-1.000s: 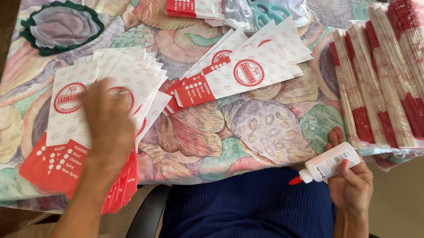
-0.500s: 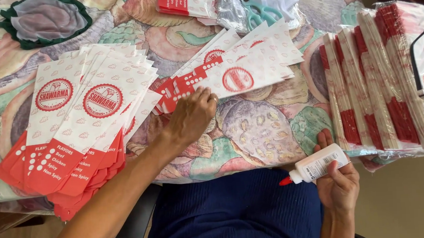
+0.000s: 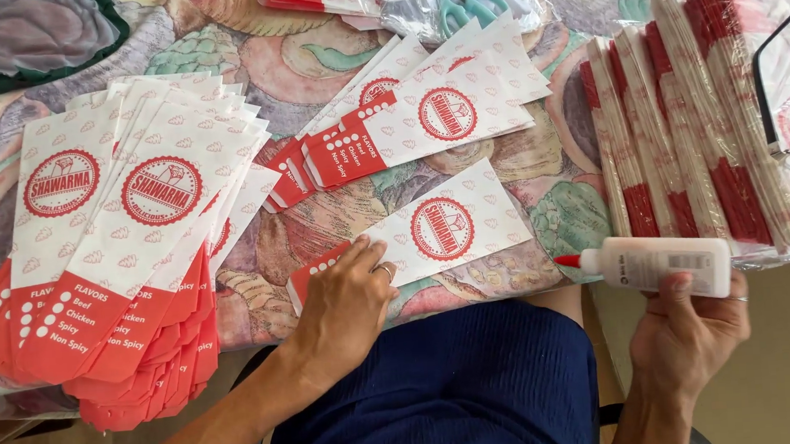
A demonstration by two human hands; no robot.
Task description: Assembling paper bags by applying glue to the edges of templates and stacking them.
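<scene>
Lower centre of the frame: the left hand (image 3: 345, 304) lies flat, fingers spread, pinning a single red-and-white paper sleeve (image 3: 415, 239) to the counter (image 3: 310, 70). Lower right, the right hand (image 3: 685, 331) grips a white glue bottle (image 3: 657, 264) (red tip aimed left) — poised beside it.

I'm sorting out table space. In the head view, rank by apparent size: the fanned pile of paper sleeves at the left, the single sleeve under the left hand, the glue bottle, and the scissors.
1. Fanned pile of paper sleeves
2. Single sleeve
3. Glue bottle
4. Scissors, partly hidden under plastic and farther off, so unsure against the bottle.
</scene>
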